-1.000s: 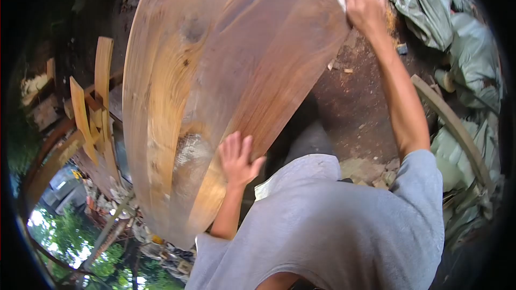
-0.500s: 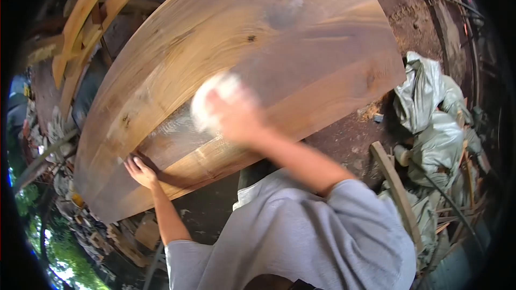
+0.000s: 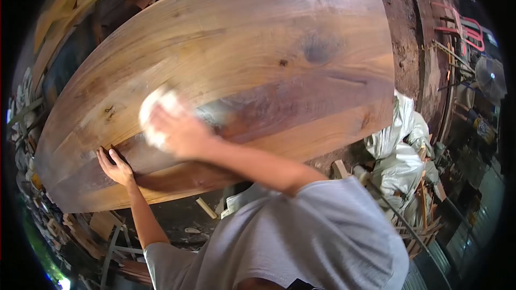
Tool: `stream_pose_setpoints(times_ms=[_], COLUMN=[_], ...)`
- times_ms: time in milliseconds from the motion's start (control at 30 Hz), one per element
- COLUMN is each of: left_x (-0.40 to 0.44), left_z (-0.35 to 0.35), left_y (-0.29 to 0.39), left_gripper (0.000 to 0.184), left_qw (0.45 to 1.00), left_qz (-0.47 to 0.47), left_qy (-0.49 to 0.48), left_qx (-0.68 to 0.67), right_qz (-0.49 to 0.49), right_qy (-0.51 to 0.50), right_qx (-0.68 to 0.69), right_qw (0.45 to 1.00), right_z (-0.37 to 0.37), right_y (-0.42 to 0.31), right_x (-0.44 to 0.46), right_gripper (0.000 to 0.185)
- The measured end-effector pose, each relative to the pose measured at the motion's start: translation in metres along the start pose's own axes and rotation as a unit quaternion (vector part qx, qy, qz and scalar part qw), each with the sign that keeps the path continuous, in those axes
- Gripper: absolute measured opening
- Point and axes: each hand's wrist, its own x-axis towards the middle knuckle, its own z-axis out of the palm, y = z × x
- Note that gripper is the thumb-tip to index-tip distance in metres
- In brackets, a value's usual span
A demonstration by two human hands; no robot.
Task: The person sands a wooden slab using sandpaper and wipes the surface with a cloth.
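A large wooden tabletop (image 3: 242,37) with a curved far edge fills the middle of the view, its grain streaked with shiny patches. My right hand (image 3: 177,129) presses a white cloth (image 3: 157,111) onto its surface, left of the middle; both are blurred by motion. The fingers curl over the cloth. Near the close left edge, my left hand (image 3: 115,167) lies on the wood with its fingers spread, holding nothing.
Silvery plastic sacks (image 3: 399,166) lie by the right end among wood scraps. Curved timber pieces (image 3: 67,13) stand at the upper left. A pink chair (image 3: 463,27) and a round fan (image 3: 490,77) are at the far right. Offcuts (image 3: 86,241) litter the lower left.
My right hand has swept the white cloth left across the wood. My left hand stays resting near the close edge. The whole view has shifted.
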Motion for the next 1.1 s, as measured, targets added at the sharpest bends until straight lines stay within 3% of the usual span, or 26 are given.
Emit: stream_pose_setpoints(times_ms=[33,133,167,200,267,367,400,433,500,533,567,600,667,733,800,833,900,933,967,1033,1067,1100], left_x=[0.002,0.000,0.001,0.001,0.002,0.005,0.005,0.005,0.005,0.006,0.007,0.008,0.009,0.009,0.008,0.007,0.008,0.008,0.007,0.007,0.007,0.007], left_z=[0.002,-0.005,-0.003,-0.002,-0.002,-0.001,0.001,0.001,-0.004,0.000,0.001,0.000,-0.002,-0.002,0.001,0.000,-0.002,-0.002,0.000,0.001,0.001,0.000], left_y=[0.000,0.003,0.006,0.005,0.005,0.007,0.006,0.007,0.007,0.009,0.009,0.008,0.007,0.007,0.005,0.004,0.009,0.006,0.002,0.000,0.002,0.005], left_gripper=[0.056,0.055,0.054,0.055,0.055,0.056,0.056,0.056,0.056,0.056,0.056,0.056,0.056,0.055,0.055,0.054,0.053,0.053,0.052,0.053,0.053,0.053], left_qw=[1.000,1.000,1.000,1.000,1.000,0.999,0.999,0.999,0.999,0.999,0.999,0.999,0.999,0.999,0.999,0.999,0.999,0.999,0.998,0.998,0.998,0.998], left_qz=[0.008,0.012,0.002,0.007,0.004,-0.008,-0.009,-0.010,-0.007,-0.005,-0.008,-0.007,-0.008,-0.008,-0.008,-0.005,-0.014,-0.002,0.010,0.012,0.010,0.009], left_qy=[-0.001,-0.023,-0.019,-0.018,-0.013,-0.018,-0.017,-0.017,-0.019,-0.016,-0.015,-0.021,-0.027,-0.032,-0.029,-0.033,-0.034,-0.033,-0.034,-0.036,-0.037,-0.037], left_qx=[0.002,0.011,0.014,0.012,0.017,0.030,0.031,0.031,0.032,0.035,0.034,0.031,0.028,0.021,0.026,0.035,0.031,0.042,0.052,0.055,0.048,0.042], right_qz=[-0.076,-0.062,0.011,0.052,0.295,0.498,0.585,0.536,0.545,0.414,0.335,0.308,0.168,-0.018,-0.130,-0.128,0.038,0.006,0.092,0.174,0.213,0.351], right_qy=[-0.025,-0.046,-0.010,0.095,0.121,0.246,0.226,0.202,0.134,0.148,0.105,0.096,0.044,0.027,0.053,0.053,-0.133,0.131,0.057,0.186,0.207,0.133], right_qx=[0.043,0.019,0.030,-0.086,-0.148,-0.221,-0.254,-0.331,-0.277,-0.306,-0.362,-0.235,-0.150,-0.062,-0.043,-0.042,-0.052,-0.169,-0.161,-0.173,-0.249,-0.323], right_qw=[0.996,0.997,0.999,0.990,0.936,0.802,0.736,0.750,0.780,0.844,0.863,0.917,0.973,0.998,0.989,0.989,0.989,0.977,0.981,0.951,0.922,0.869], right_z=[0.032,-0.002,-0.035,-0.044,-0.143,-0.236,-0.274,-0.277,-0.250,-0.196,-0.174,-0.158,-0.093,-0.027,-0.015,-0.035,-0.095,-0.074,-0.131,-0.185,-0.209,-0.254], right_y=[-0.030,-0.007,0.033,0.089,0.199,0.403,0.401,0.417,0.421,0.434,0.351,0.261,0.156,0.086,0.054,0.061,0.113,0.178,0.217,0.336,0.411,0.454], right_x=[0.022,0.057,0.048,0.025,-0.041,-0.188,-0.187,-0.185,-0.154,-0.142,-0.077,-0.011,0.074,0.141,0.171,0.176,0.181,0.150,0.127,0.075,0.050,0.027], right_gripper=[0.074,0.069,0.066,0.071,0.076,0.078,0.080,0.078,0.077,0.076,0.073,0.076,0.079,0.074,0.071,0.071,0.074,0.074,0.070,0.064,0.063,0.058])
